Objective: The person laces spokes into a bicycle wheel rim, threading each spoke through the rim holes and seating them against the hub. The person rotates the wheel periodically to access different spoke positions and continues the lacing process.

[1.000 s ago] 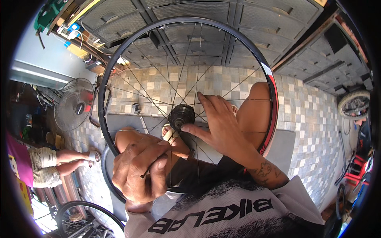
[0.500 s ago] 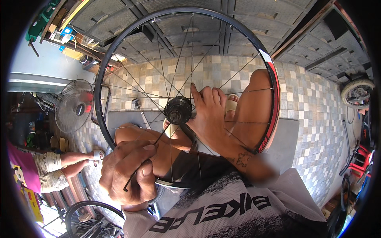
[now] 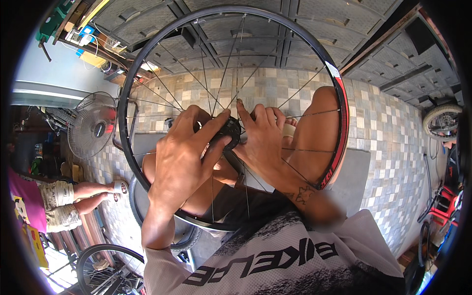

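A bicycle wheel with no tyre, its black rim (image 3: 342, 132) partly red and white, stands tilted in front of me between my knees. Thin spokes run to the black hub (image 3: 230, 129), and wide gaps show between some of them. My left hand (image 3: 182, 147) is closed about the hub's near side, thumb below and forefinger above. From the other side my right hand (image 3: 263, 135) steadies the wheel beside the hub, its forefinger against the spokes and its other fingers bent. The loose spoke seen earlier in my left hand cannot be made out now.
A standing fan (image 3: 96, 125) is on the left, near another person's legs (image 3: 93, 199). A second wheel (image 3: 105, 250) stands at the lower left. Grey drawers (image 3: 314, 37) line the far side. A red stool (image 3: 445, 201) is at the right.
My left hand has moved up and right from the lower left to the hub. The spoke it pinched no longer shows. The wheel has shifted slightly; my right hand stays beside the hub.
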